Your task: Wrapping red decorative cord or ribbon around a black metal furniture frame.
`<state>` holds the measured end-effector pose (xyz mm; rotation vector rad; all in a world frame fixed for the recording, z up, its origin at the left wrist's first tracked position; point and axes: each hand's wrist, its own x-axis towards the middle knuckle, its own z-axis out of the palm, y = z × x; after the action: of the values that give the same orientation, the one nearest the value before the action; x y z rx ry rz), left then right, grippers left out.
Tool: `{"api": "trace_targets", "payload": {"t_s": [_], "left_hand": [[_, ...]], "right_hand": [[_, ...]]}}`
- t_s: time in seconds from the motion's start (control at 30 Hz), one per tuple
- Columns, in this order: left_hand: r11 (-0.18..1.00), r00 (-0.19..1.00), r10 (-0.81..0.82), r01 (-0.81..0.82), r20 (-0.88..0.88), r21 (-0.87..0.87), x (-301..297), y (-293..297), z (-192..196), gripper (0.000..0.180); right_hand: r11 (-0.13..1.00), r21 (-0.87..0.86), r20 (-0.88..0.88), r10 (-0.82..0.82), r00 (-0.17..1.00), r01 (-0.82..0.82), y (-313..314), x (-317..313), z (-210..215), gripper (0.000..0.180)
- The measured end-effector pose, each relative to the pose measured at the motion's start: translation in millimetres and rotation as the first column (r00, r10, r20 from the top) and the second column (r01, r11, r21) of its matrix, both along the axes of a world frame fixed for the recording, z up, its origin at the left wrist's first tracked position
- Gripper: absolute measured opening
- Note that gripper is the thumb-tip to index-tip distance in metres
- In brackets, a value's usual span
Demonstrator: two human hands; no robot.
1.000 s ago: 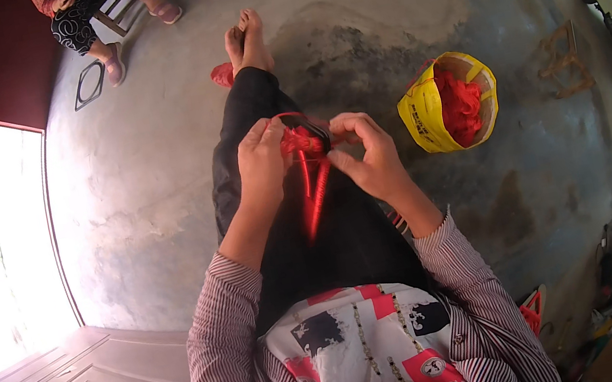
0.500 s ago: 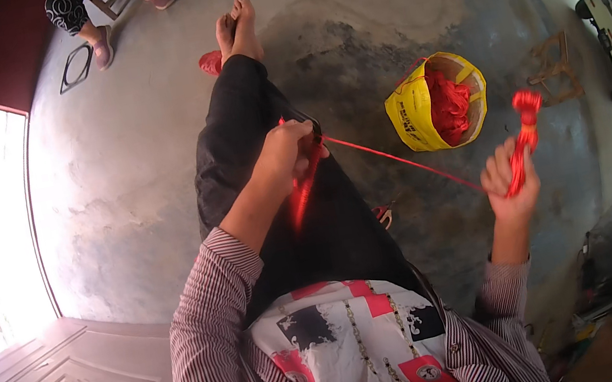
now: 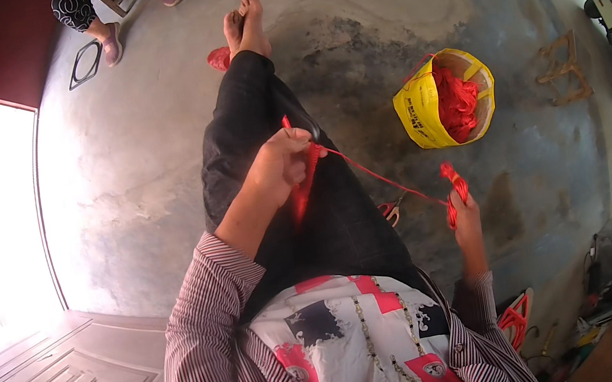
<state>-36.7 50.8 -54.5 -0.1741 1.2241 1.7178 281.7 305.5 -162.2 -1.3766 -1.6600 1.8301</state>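
Observation:
My left hand (image 3: 281, 164), above my dark-trousered thigh, is closed on a red corded piece (image 3: 307, 178). That piece hangs below the fingers and is partly blurred; a red tip sticks up above them. Beside the fingers is a dark curved thing (image 3: 313, 126) that I cannot make out. From there a thin red cord (image 3: 381, 175) runs slantwise to my right hand (image 3: 465, 222), held low on the right. My right hand is closed round a bundle of red cord (image 3: 452, 183), whose looped end stands above the fingers.
A yellow bag (image 3: 420, 115) full of red cord or netting stands on the concrete floor, right of my legs. Scissors (image 3: 392, 212) lie beside my thigh. A red bundle (image 3: 219, 59) is by my bare feet. Another person's legs (image 3: 108, 42) show at far left; a wooden frame (image 3: 565, 70) stands right.
My right hand has come down and inward with the cord bundle, nearer my left hand. The left hand stays almost in place. The whole view has shifted slightly.

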Motion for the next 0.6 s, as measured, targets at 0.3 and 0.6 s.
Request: {"api": "trace_targets", "payload": {"t_s": [0.3, 0.6], "left_hand": [[0.968, 0.354, -0.249, 0.125, -0.901, -0.219, 61, -10, 33, 0.020], [0.898, 0.991, 0.075, -0.019, -0.111, 0.440, 38, -1, 76, 0.022]], "right_hand": [[0.728, -0.224, -0.527, 0.468, 0.709, -0.648, -85, -137, 110, 0.024], [0.474, -0.356, -0.755, 0.362, 0.547, -0.805, -111, -173, 103, 0.052]]}}
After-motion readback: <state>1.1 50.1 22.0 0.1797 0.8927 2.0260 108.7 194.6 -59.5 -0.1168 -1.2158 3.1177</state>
